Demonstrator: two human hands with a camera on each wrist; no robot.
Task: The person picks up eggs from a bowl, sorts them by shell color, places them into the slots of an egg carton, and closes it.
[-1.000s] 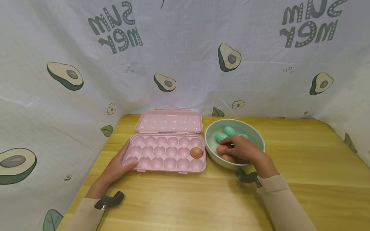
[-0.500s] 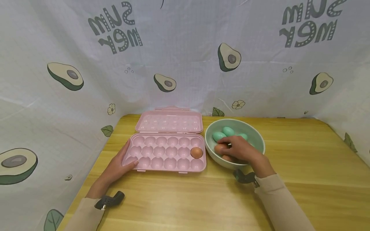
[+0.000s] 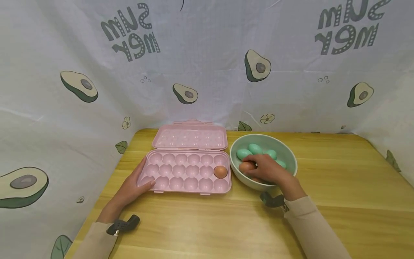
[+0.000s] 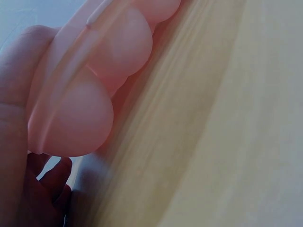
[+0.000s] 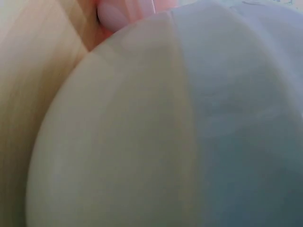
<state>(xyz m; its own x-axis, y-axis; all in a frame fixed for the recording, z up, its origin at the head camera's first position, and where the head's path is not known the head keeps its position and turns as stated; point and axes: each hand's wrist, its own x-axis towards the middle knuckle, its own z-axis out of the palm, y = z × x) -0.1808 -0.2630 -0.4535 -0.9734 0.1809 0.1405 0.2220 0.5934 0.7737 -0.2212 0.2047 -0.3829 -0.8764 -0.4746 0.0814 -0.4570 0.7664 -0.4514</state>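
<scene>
A pink egg box [image 3: 167,176] lies with its lid folded back, one brown egg [image 3: 220,172] in its right-hand column. At the box's left front corner my left hand [image 3: 129,189] grips it, thumb over the front rim; the left wrist view shows the thumb [image 4: 13,109] against the pink cups [image 4: 80,113] and the other fingers at the far side. Inside the pale green bowl [image 3: 289,149], my right hand [image 3: 267,168] holds another brown egg [image 3: 246,167] between thumb and fingers. Several green eggs [image 3: 255,148] lie behind that hand, which partly covers what is below it.
Box and bowl stand side by side near the back of the wooden table [image 3: 200,225]. A white cloth [image 3: 213,100] printed with avocados hangs behind and at both sides. In the right wrist view, the bowl's outer wall [image 5: 113,132] blocks the right hand.
My right hand has shifted slightly left inside the bowl with the brown egg. Some green eggs have rolled a little left, and another shows at the right. The left hand stays on the box.
</scene>
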